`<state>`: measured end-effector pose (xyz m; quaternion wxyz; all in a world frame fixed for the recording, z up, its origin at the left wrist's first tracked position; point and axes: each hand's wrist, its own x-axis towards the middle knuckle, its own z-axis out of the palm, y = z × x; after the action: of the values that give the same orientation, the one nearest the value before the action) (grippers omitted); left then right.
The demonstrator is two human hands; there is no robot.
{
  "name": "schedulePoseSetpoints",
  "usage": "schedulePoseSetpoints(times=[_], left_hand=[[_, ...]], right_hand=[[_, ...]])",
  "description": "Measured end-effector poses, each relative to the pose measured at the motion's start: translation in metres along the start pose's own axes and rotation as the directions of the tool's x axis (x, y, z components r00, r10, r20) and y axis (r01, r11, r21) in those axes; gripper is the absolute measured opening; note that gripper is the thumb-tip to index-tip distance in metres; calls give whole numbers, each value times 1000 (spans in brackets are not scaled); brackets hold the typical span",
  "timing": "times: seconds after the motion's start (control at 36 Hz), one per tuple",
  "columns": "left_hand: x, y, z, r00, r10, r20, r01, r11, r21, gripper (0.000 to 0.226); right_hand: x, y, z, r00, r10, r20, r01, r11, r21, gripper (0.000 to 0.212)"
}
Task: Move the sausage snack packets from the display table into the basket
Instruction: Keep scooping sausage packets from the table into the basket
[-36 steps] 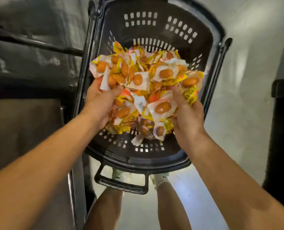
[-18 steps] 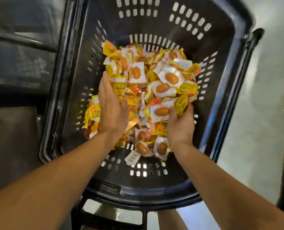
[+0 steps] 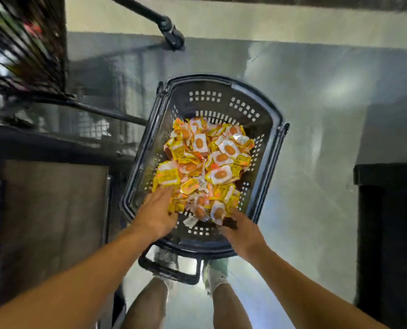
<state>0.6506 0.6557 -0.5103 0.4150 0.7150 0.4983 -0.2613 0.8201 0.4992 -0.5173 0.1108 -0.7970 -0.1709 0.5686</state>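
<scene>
A dark perforated basket [image 3: 266, 129] is seen on the pale glossy floor [image 3: 316, 129], w/ its black handle [image 3: 169, 269] at the near end, just above two socked feet [image 3: 215, 274]. To the left a dark worktop [image 3: 43, 143] is seen w/ a brown panel [image 3: 55, 210] below it; a blurred wire rack [image 3: 29, 43] is seen top left, a black bar w/ a joint [image 3: 169, 32] at the top, and a black unit [image 3: 390, 233] at the right edge. Nothing is placed between the hands and the basket. The sausage snack packets [image 3: 204, 167] are heaped inside the basket, mostly toward its middle and near end; they are yellow and white, each w/ an orange-brown sausage shown in a clear window. The left hand [image 3: 157, 210] is laid over the near-left rim, fingers fairly straight, tips touching packets at the heap's edge; no packet is seen to be held in its grip. The right hand [image 3: 242, 231] is set at the near-right rim, back up, fingers bent down toward the near packets; whether anything is held in its grip can't be told, as the fingertips are hidden and blurred. Count: 1 basket, 2 hands, 2 feet; packets are too many and too overlapped to be counted, several dozen at least.
</scene>
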Motion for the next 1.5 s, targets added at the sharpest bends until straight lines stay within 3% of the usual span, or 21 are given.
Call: schedulePoseSetpoints(times=[0.11, 0.19, 0.36, 0.44, 0.58, 0.72, 0.83, 0.97, 1.14, 1.19, 1.31, 1.5], left_hand=[[-87, 13, -25, 999, 33, -29, -35, 995, -91, 79], [-154, 29, -48, 994, 35, -107, -49, 991, -128, 70], [-283, 62, -89, 953, 87, -291, -155, 963, -221, 62], [-340, 67, -98, 918, 175, -356, -261, 943, -208, 62], [-424, 59, -83, 831, 187, -525, -325, 928, -184, 60], [-481, 42, -47, 829, 52, -556, -239, 933, -269, 59], [-513, 25, -16, 857, -67, -511, -147, 918, -367, 68], [-545, 3, 20, 843, -267, -467, -33, 841, -540, 59], [-585, -16, 47, 785, -359, -505, -41, 783, -621, 57], [-599, -25, 57, 777, -381, -501, -51, 755, -653, 57], [-631, -48, 77, 734, -419, -534, -103, 709, -698, 54], [-699, -88, 139, 665, -465, -584, -177, 663, -728, 53]], right_hand=[[-70, -20, -27, 999, 9, 41, -9, 1000, 16, 39], [-124, -42, -52, 996, -63, 61, 64, 998, -22, 32], [-235, -79, -96, 962, -273, 24, 274, 956, -102, 54], [-286, -86, -109, 921, -391, 6, 389, 915, -103, 57], [-353, -70, -114, 817, -577, 3, 575, 814, -86, 59], [-394, -43, -108, 768, -630, 112, 639, 765, -75, 62], [-405, -27, -100, 779, -580, 236, 613, 784, -97, 63], [-399, -30, -95, 751, -500, 431, 619, 761, -195, 58], [-398, -58, -77, 705, -514, 489, 686, 670, -285, 72], [-406, -67, -65, 668, -546, 505, 727, 623, -289, 71], [-431, -74, -34, 576, -634, 516, 814, 506, -286, 92], [-488, -36, 35, 483, -662, 572, 875, 390, -288, 70]])
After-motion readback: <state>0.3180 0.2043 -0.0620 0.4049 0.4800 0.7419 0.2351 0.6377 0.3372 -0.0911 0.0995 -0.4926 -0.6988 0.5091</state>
